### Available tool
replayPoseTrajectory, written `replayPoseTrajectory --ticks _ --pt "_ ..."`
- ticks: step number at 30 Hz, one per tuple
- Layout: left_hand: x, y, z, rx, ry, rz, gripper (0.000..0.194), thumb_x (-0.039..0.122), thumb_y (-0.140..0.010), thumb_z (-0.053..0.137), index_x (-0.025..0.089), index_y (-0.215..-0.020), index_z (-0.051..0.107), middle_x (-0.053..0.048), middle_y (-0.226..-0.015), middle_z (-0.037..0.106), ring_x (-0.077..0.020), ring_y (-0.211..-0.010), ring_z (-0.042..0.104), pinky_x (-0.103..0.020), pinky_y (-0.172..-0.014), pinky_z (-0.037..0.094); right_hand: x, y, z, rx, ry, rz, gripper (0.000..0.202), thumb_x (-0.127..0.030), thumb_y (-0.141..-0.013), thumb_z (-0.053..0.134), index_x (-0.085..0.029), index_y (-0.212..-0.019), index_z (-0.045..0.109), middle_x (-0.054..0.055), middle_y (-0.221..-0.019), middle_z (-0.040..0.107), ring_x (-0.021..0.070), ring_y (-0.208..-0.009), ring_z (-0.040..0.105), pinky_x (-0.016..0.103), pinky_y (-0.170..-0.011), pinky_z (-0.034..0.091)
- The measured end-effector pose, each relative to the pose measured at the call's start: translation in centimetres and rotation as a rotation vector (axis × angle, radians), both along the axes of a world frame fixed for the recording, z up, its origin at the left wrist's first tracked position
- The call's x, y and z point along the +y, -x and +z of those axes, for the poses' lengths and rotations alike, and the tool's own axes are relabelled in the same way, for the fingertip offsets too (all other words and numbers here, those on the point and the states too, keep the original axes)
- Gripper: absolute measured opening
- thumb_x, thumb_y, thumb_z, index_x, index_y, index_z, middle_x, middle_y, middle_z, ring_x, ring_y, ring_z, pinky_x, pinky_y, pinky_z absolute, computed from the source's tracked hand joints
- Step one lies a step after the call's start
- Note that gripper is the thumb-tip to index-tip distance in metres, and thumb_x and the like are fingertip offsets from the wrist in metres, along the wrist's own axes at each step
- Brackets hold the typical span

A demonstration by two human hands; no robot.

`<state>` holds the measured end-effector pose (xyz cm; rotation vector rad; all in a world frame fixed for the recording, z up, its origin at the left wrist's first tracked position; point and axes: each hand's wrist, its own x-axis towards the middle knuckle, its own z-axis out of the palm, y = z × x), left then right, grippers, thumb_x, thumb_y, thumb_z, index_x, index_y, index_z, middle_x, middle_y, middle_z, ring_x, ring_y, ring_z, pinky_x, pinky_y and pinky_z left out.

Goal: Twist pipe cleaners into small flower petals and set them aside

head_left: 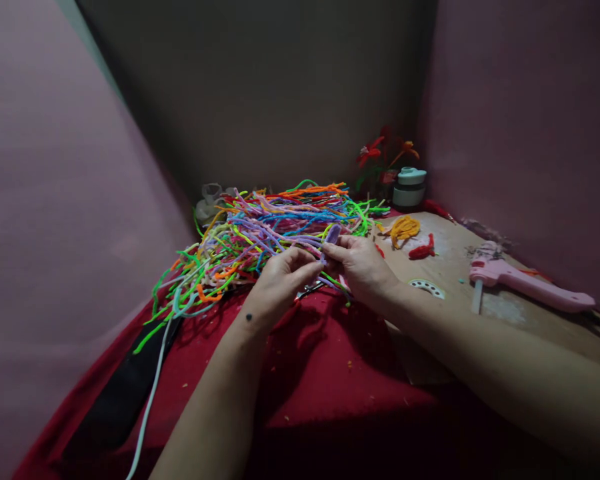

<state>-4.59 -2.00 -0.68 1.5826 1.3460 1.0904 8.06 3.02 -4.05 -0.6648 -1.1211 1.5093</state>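
Purple fuzzy piece (333, 234) sits mid-frame. Fingers of the right hand (366, 268) grip it; the left hand (281, 280) pinches its base.

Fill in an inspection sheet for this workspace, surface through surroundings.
Surface: red cloth, brown sheet at right.
Work items: purple piece between the hands; multicoloured stem pile beyond.
Clutter: yellow bundle, red piece and pink glue gun on the sheet.
Hands: right hand pinches the purple piece; left hand beside it, grip unclear.
Cables: white cable at left, reaching the pile.
Surroundings: pink panels either side, dark wall behind, red flowers and lidded jar at back.
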Motion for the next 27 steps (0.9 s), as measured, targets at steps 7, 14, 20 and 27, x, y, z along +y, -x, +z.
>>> replayPoseTrajectory --ticks 7,14,20,27 --pt "0.3 0.0 -0.2 -0.170 -0.103 0.136 0.031 0.034 -0.061 0.072 0.014 -0.082 0.060 0.000 -0.068 0.063 -0.0096 -0.056 0.055 -0.020 -0.051 0.043 -0.5 0.2 0.2 -0.011 0.074 0.150 0.013 -0.020 -0.060 0.067 -0.012 -0.064 0.058 -0.001 -0.053 0.054 0.0078 -0.046 0.047 0.023 -0.047 0.035" --pt "0.2 0.2 0.0 -0.202 -0.073 0.173 0.021 0.030 -0.063 0.069 0.013 -0.069 0.059 0.002 -0.055 0.057 -0.0078 -0.048 0.050 -0.019 -0.047 0.041 -0.9 0.3 0.8 -0.023 0.084 0.172 0.008 -0.017 -0.060 0.063 -0.012 -0.061 0.057 0.000 -0.050 0.055 0.0074 -0.043 0.047 0.021 -0.043 0.035" --pt "0.5 0.8 -0.4 -0.320 -0.036 0.108 0.019 0.027 -0.062 0.070 0.014 -0.072 0.060 0.003 -0.056 0.058 -0.0081 -0.049 0.052 -0.020 -0.049 0.041 -0.9 0.2 0.7 -0.017 0.043 0.134 0.010 -0.017 -0.060 0.065 -0.013 -0.066 0.058 -0.002 -0.051 0.054 0.0069 -0.043 0.046 0.021 -0.043 0.033" --pt "0.5 0.6 -0.9 -0.352 0.121 0.050 0.022 0.029 -0.064 0.071 0.012 -0.075 0.062 0.000 -0.061 0.061 -0.0074 -0.051 0.054 -0.019 -0.051 0.041 -0.4 -0.1 0.4 0.029 0.042 0.145 0.009 -0.014 -0.057 0.065 -0.013 -0.060 0.056 -0.004 -0.048 0.046 0.0052 -0.043 0.037 0.021 -0.043 0.028"
